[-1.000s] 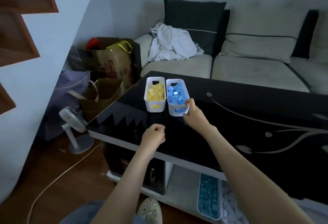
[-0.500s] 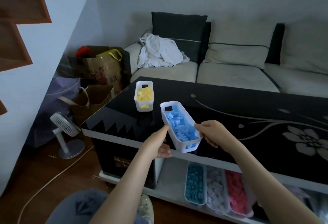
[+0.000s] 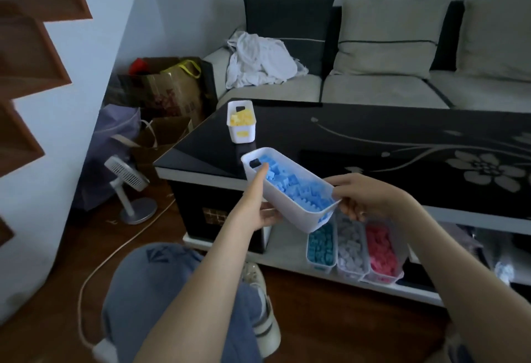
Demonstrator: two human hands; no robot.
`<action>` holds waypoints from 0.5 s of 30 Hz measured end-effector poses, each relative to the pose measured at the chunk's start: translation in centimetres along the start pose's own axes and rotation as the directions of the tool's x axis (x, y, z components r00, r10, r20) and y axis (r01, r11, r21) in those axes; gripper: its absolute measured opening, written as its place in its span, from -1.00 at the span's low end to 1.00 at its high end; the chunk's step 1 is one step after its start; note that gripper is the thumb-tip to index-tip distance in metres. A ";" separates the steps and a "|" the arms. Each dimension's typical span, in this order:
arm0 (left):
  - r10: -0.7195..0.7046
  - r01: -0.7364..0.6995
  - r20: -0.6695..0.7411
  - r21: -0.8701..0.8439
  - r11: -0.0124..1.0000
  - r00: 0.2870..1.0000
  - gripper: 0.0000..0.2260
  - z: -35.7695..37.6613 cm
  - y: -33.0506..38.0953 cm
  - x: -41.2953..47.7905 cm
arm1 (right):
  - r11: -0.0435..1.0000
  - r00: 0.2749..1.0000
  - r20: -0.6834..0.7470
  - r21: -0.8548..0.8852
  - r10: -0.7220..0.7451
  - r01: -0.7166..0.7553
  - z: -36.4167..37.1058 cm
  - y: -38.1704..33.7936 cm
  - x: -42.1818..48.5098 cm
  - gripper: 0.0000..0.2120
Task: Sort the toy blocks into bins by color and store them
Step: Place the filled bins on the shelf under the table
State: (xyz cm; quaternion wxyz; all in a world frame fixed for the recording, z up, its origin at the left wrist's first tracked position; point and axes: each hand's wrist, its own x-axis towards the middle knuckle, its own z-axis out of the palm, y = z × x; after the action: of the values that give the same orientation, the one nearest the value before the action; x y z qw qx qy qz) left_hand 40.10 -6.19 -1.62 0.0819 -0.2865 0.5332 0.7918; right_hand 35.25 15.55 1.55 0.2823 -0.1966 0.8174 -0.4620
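A white bin of light blue blocks [image 3: 290, 204] hangs in the air, tilted, in front of the black table's front edge. My left hand [image 3: 257, 204] holds its left side, thumb up along the wall and fingers under it. My right hand [image 3: 365, 198] grips its near right end. A white bin of yellow blocks [image 3: 241, 129] stands on the table [image 3: 373, 144] near the left corner. On the lower shelf [image 3: 287, 250] stand three bins side by side: teal blocks [image 3: 321, 246], grey blocks [image 3: 351, 250] and pink blocks [image 3: 383, 253].
A sofa [image 3: 373, 86] with white cloth [image 3: 258, 60] stands behind the table. Paper bags [image 3: 163, 95] and a small fan [image 3: 129, 187] sit on the floor at the left, with a cable [image 3: 94, 270] across the wood floor. My knee [image 3: 149, 276] and shoe [image 3: 264, 313] are below.
The blue bin left the table beside the yellow bin and came toward me and lower, now held by both hands off the table's edge. My left hand, first a fist, took its side.
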 end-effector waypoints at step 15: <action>-0.114 0.073 -0.182 -0.215 0.974 0.977 -0.46 -1.4 -9.5 0.6 | 0.985 0.977 0.122 -0.028 0.174 -0.172 6.6 6.6 -0.2 -0.50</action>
State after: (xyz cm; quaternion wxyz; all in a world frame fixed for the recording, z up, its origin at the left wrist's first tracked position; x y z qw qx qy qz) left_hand 44.25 -3.60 -9.86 0.0370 -0.3938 0.4393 0.8066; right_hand 39.23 14.64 -6.84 0.3700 -0.1556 0.8162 -0.4155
